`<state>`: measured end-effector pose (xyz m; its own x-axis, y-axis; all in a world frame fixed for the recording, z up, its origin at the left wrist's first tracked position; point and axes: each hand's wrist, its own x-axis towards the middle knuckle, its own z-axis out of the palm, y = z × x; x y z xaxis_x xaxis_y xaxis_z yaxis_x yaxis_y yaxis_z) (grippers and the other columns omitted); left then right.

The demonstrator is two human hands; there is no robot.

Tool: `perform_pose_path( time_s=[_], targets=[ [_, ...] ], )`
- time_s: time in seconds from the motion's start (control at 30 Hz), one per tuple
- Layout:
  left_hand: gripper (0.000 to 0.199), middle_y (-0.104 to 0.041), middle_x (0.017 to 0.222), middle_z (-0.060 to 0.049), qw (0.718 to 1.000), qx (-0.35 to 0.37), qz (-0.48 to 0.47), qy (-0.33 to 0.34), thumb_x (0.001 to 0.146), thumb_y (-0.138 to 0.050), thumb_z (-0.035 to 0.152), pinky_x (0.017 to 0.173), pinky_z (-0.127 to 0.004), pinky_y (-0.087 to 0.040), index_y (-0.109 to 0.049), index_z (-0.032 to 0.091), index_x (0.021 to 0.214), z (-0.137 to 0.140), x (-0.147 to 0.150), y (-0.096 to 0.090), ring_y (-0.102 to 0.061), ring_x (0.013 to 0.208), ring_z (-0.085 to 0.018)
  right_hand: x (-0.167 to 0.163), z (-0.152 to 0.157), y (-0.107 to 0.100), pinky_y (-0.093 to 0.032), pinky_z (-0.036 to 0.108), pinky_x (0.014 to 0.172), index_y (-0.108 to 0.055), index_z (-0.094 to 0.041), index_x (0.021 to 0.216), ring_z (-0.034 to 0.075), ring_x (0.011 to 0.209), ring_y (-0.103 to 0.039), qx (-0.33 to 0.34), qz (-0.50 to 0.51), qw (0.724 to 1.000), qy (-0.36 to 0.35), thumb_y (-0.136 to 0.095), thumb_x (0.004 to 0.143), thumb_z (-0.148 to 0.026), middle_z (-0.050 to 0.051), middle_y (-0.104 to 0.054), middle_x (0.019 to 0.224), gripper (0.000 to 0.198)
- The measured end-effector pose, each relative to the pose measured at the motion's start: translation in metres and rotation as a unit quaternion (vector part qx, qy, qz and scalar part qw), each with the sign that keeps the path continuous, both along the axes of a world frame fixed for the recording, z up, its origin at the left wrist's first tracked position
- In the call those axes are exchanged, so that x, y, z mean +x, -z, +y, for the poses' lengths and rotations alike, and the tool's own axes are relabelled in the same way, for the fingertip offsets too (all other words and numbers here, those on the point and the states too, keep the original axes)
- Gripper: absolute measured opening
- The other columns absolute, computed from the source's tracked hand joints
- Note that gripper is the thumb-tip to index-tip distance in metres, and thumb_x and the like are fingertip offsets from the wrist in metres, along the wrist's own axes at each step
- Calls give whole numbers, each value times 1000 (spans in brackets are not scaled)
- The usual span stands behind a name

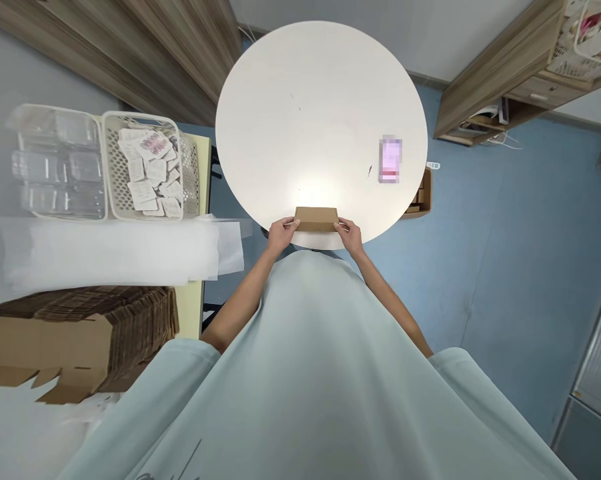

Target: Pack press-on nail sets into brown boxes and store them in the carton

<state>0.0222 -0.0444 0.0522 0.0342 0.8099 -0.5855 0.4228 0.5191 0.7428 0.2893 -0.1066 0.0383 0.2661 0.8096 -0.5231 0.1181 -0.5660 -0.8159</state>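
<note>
A small closed cardboard box [316,217] is at the near edge of the round white table [320,87]. My left hand [281,235] grips its left end, with the thumb on the near side. At the right end, my right hand [350,236] holds the box in the same way. Both hands are closed on it, and some fingertips are hidden behind its ends. Whether the box rests on the tabletop or is slightly lifted, I cannot tell.
A blurred pink rectangle [390,160] lies on the table's right side. To the left, a side table carries a white basket [107,167] of small packets, clear plastic containers [60,160], white sheets [115,250] and stacked flat cardboard [140,333]. Below right stands an open carton [429,193].
</note>
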Motion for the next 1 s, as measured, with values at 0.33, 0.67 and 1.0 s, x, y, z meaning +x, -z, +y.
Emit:
perform_pose_path(
  time_s=[0.33, 0.67, 1.0],
  targets=[
    [33, -87, 131, -16, 999, -25, -23, -42, 80, -83, 23, 122, -60, -59, -86, 19, 113, -31, 1, 34, -83, 115, -36, -1, -32, 21, -63, 56, 120, -82, -24, 112, 31, 121, -83, -76, 5, 997, -10, -86, 84, -48, 13, -85, 138, 37],
    [37, -88, 119, -16, 995, -43, -45, -80, 77, -93, 47, 120, -65, -60, -85, 20, 101, -47, 9, 30, -81, 122, -40, 9, -39, 19, -61, 59, 122, -86, -23, 118, 34, 129, -81, -68, 106, 992, 17, -94, 73, -59, 10, -87, 136, 58],
    [84, -84, 135, -20, 983, -33, -144, -112, 77, -97, 74, 120, -61, -62, -78, 17, 135, -72, 22, -8, -81, 129, -38, 38, -41, -20, -64, 59, 120, -82, -25, 129, 34, 131, -80, -23, 179, 982, 53, -106, 63, -67, 12, -87, 132, 81]
  ],
)
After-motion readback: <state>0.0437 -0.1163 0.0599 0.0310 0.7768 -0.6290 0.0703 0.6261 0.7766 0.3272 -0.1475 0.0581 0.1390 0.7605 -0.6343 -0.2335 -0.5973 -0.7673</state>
